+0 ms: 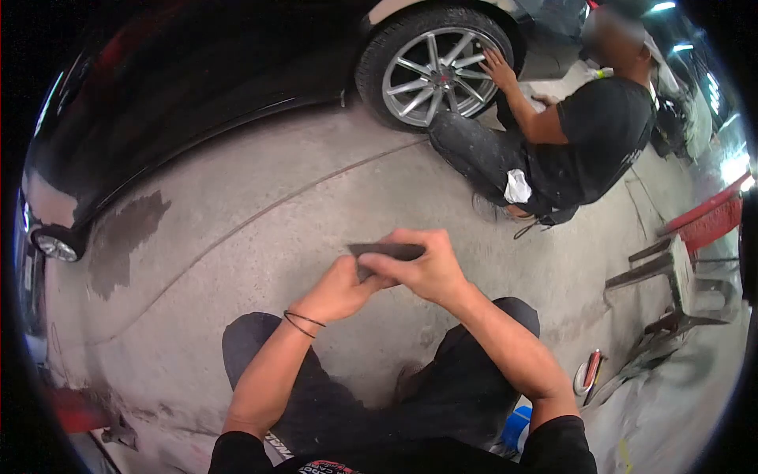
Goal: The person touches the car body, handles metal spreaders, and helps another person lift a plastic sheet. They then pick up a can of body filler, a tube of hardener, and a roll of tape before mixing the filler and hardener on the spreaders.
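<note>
Both my hands meet above the floor in front of my knees. Between them is a thin, dark grey folded sheet that looks like sandpaper (387, 251). My left hand (341, 291), with a black band at the wrist, is closed on the sheet's left and lower part. From the right, my right hand (433, 267) pinches it, thumb across the front and fingers behind. The fingers hide part of the sheet.
A black car (205, 71) stands ahead, with a silver-spoked wheel (442, 75). Beside it a co-worker (592, 142) sits low, one hand at the wheel. A hose or cable (260, 212) crosses the concrete floor. A small stool (679, 276) is at right.
</note>
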### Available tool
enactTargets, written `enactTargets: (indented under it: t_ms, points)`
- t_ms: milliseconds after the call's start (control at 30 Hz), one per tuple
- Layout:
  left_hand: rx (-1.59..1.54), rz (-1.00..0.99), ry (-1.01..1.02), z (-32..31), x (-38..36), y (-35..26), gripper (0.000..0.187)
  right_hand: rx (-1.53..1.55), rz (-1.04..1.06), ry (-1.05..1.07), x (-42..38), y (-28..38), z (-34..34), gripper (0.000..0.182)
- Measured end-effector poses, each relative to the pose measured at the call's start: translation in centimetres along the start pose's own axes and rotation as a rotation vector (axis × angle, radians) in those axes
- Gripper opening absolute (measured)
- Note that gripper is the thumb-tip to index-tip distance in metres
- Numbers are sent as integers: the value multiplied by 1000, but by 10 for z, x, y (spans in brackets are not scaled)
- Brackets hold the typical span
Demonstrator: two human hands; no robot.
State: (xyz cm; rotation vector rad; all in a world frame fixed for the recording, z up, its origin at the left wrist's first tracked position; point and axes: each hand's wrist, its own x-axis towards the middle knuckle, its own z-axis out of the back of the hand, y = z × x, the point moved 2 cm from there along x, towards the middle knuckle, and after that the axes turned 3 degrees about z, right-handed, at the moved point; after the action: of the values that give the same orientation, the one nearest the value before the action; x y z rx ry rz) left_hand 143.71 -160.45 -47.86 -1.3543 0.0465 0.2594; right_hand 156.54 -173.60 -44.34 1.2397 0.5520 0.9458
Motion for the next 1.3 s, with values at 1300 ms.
enactTargets:
  t_ms: [1300]
  points:
    - [168, -190, -403, -7, -20, -32, 60, 576, -134, -283, 13, 15, 4, 28]
